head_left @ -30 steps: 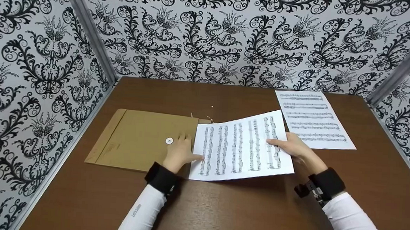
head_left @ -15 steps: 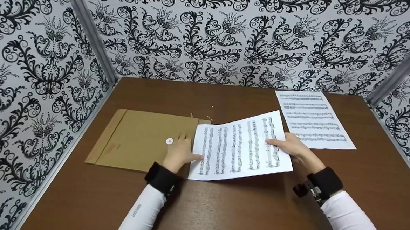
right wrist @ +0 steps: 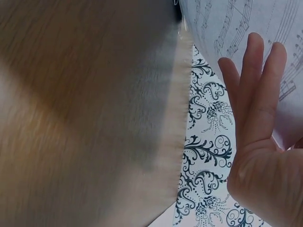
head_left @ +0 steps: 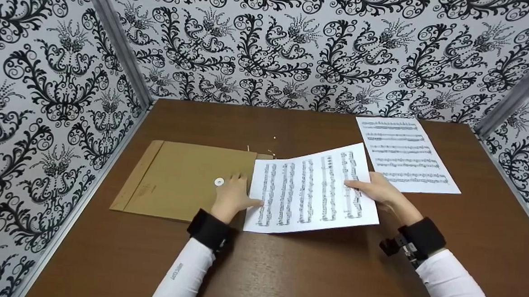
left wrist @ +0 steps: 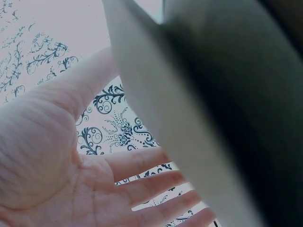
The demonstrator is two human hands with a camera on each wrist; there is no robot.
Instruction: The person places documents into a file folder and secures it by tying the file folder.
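Your left hand lies spread on the brown envelope, thumb over the sheet music. That sheet extends from the envelope's right edge; you cannot tell whether any is tucked inside. Your right hand pinches its end away from the envelope, raised above the table. A second page lies farther right of the envelope.
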